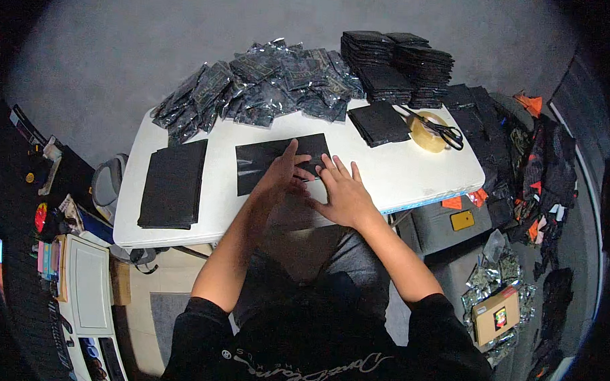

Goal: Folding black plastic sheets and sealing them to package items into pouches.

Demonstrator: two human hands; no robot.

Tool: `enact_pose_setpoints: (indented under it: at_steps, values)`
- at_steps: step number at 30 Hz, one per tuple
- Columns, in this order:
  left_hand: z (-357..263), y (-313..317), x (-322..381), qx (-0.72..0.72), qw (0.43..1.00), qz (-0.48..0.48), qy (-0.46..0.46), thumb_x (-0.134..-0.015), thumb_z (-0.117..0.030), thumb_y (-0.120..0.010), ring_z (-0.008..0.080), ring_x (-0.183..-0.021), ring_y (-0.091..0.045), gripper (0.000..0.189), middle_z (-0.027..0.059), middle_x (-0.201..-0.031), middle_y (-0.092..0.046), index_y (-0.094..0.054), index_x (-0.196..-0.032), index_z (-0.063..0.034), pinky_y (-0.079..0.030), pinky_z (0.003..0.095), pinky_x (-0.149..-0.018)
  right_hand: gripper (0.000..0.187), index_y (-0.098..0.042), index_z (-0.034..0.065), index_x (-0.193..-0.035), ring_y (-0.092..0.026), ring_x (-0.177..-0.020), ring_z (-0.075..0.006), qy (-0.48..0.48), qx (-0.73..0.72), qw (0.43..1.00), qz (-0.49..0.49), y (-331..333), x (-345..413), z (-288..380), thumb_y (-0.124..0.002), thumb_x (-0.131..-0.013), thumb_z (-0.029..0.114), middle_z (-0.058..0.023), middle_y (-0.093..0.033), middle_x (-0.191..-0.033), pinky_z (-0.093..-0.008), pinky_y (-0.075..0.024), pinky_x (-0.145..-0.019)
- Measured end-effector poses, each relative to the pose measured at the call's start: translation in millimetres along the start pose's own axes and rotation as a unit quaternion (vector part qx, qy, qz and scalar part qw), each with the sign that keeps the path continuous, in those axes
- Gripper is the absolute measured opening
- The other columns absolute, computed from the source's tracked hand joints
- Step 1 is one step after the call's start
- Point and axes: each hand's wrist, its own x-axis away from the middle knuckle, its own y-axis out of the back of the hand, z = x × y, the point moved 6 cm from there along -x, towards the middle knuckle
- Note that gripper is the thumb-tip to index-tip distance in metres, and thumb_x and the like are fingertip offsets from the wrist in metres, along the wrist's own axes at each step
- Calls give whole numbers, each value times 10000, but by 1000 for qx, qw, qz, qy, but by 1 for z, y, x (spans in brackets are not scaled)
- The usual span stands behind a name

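A flat black sheet, fabric or plastic (258,161), lies before me on the white table (219,187), with a shiny patch near its left edge. My left hand (290,167) is over its middle, fingers spread and partly blurred. At its right edge, my right hand (343,187) rests with fingers apart. A transparent brownish film seems to hang below my hands over the table's near edge; whether either hand pinches it is hidden. To the left lies a stack of flat black pieces (173,183). A smaller folded black stack (379,123) is at the right rear.
Clear plastic packets of dark items (278,78) are heaped along the far edge. Tall stacks of folded black pieces (384,72) stand beside them. Black-handled scissors (440,129) lie over a roll of clear tape (427,140). A yellow phone (462,220) sits on a grey seat at right.
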Motion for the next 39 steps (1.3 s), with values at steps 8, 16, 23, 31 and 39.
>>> enact_pose_setpoints:
  at_steps: [8,16,23,31,39]
  values:
    - [-3,0,-1,-4,999,-34,-18,-1028,-797,-372,226,-574,-651,940,144,-835,-730,-584,-1470,6,-579,403,-599,835,-502,13,-1541,-275,-1602,-398,-2,-9,1000,-10,3,1,1,-740,-906,498,-200,-313,-1724,-635,-191,-1283]
    - [-19,18,-1,-119,981,-134,-77,-1093,-682,-348,260,-534,-680,831,180,-834,-759,-665,-1347,43,-563,407,-535,839,-504,2,-1534,-281,-1600,-399,3,-31,999,-17,5,1,2,-746,-910,507,-213,-325,-1714,-633,-190,-1282]
    - [-29,-19,39,-438,790,-227,-363,-1078,-439,-560,384,-1148,-657,541,246,-1260,-684,-659,-1355,16,-531,519,-934,768,-455,-13,-1558,-252,-1605,-428,-5,-167,982,-83,7,-9,-23,-709,-947,376,-252,-297,-1715,-600,-223,-1285]
    - [-2,-56,36,-599,660,-260,-373,-1048,-533,-548,531,-1558,-268,650,298,-1632,-384,-622,-1454,-31,-169,798,-1188,634,-429,-41,-1589,-229,-1605,-462,0,-22,998,-67,-9,-24,-20,-457,-1031,257,-269,-266,-1725,-606,-227,-1283]
    - [-6,-53,25,-608,657,-272,-353,-1041,-580,-535,520,-1571,-254,689,298,-1651,-364,-629,-1458,-41,-136,817,-1182,628,-455,58,-1610,-214,-1612,-453,-35,-4,996,-88,-3,-24,-15,-440,-1027,291,-252,-244,-1738,-598,-208,-1291]
